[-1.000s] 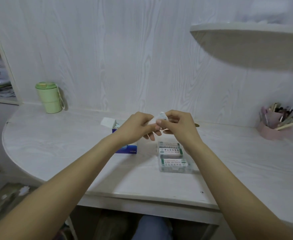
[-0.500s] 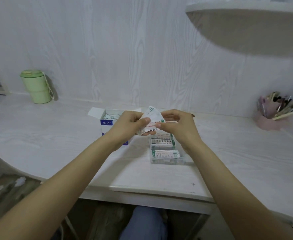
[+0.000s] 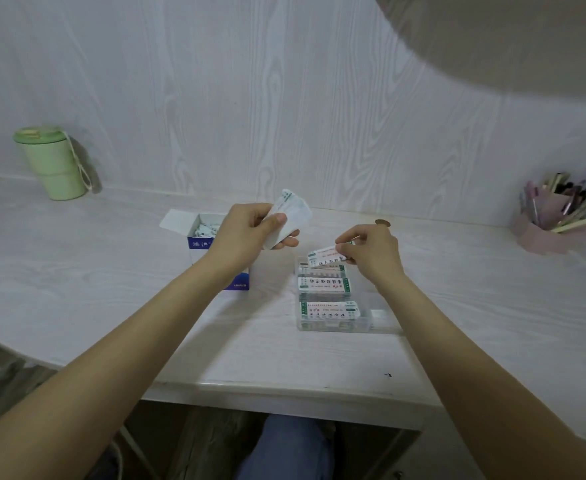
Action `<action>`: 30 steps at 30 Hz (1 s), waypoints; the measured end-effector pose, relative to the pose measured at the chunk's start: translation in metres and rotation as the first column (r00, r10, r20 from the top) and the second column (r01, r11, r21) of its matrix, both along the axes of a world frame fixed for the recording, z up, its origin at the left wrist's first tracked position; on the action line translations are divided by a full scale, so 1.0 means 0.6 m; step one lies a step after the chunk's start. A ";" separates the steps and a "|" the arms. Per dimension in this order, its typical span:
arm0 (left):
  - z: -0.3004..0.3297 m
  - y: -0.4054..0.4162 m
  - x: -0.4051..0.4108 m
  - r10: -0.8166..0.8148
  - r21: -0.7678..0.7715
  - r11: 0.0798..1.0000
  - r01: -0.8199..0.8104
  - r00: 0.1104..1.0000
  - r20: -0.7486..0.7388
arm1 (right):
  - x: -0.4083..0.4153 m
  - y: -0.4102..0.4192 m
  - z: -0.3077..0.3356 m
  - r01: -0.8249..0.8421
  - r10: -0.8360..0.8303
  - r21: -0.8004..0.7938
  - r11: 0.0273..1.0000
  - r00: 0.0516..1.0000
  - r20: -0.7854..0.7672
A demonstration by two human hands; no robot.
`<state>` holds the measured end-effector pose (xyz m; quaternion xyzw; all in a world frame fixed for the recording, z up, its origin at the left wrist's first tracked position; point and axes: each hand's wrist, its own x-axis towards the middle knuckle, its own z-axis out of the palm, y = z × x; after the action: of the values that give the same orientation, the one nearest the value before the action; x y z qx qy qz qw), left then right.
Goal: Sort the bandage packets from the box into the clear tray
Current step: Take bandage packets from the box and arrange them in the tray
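Note:
My left hand grips a small stack of white bandage packets, held upright above the open blue and white box. More packets lie inside that box. My right hand pinches a single packet just over the far end of the clear tray. The tray stands in the middle of the table and holds packets with green and red print lying flat in its sections.
A green lidded cup stands at the back left by the wall. A pink holder full of pens sits at the back right. A shelf overhangs at the upper right. The table's front edge curves near my knees.
My hands have separated: the left one has kept the stack and moved up and left, the right one has drawn one packet away and lowered it toward the tray. The camera has tilted down.

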<state>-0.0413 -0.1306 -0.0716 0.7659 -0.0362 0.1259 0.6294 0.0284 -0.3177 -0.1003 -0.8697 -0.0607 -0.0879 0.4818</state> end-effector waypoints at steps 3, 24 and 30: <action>-0.002 -0.001 0.004 -0.019 0.018 1.000 0.019 1.000 -0.001 | 0.011 0.008 -0.012 -0.026 0.027 -0.223 0.974 1.000 0.002; 0.005 -0.001 0.001 -0.050 -0.048 0.998 0.048 0.998 -0.028 | -0.006 0.038 0.025 -0.152 0.153 -0.173 0.973 0.988 -0.009; 0.003 -0.009 0.002 0.045 -0.062 0.997 -0.047 0.999 -0.029 | -0.048 0.034 0.062 -0.317 0.435 0.495 0.809 0.889 -0.143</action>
<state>-0.0401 -0.1360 -0.0700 0.7481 -0.0058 0.1307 0.6506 -0.0007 -0.2971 -0.0628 -0.7052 -0.1493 0.1083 0.6846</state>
